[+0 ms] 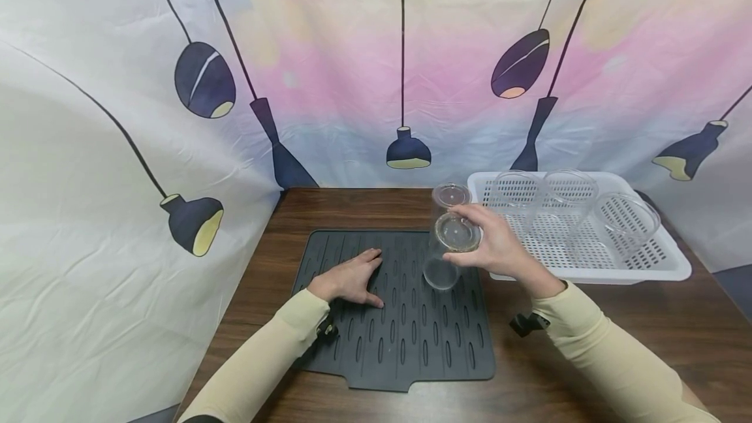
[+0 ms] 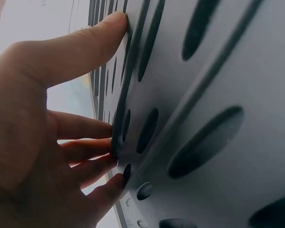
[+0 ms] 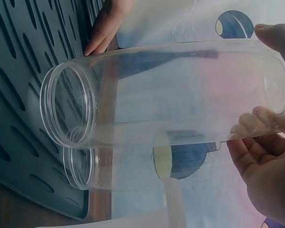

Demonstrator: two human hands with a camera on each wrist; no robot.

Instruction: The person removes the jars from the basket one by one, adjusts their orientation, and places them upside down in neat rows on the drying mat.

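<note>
Transparent jar [image 3: 166, 95] is held upside down at the right part of the dark drying mat [image 1: 399, 344], on the table [image 1: 446, 403]; whether its mouth touches the mat, I cannot tell. The right hand [image 1: 499, 247] pinches it near the base, with the thumb on one side and the fingers on the other. I think the grip is so high because the mouth must go down first and the hand should not come between rim and mat.

The left hand [image 1: 351, 279] lies at the left half of the mat, its fingers a little spread and touching the surface, perhaps for keeping the mat from sliding.

A second jar [image 1: 451, 196] stands behind the held one, also with base up, by the far right corner of the mat. Probably this turned position lets water run out to the grooves. Near the far right corner of the table is the white perforated basket [image 1: 605, 273], where three other jars [image 1: 625, 227] stand, just beside the right hand, so the reach seems short
</note>
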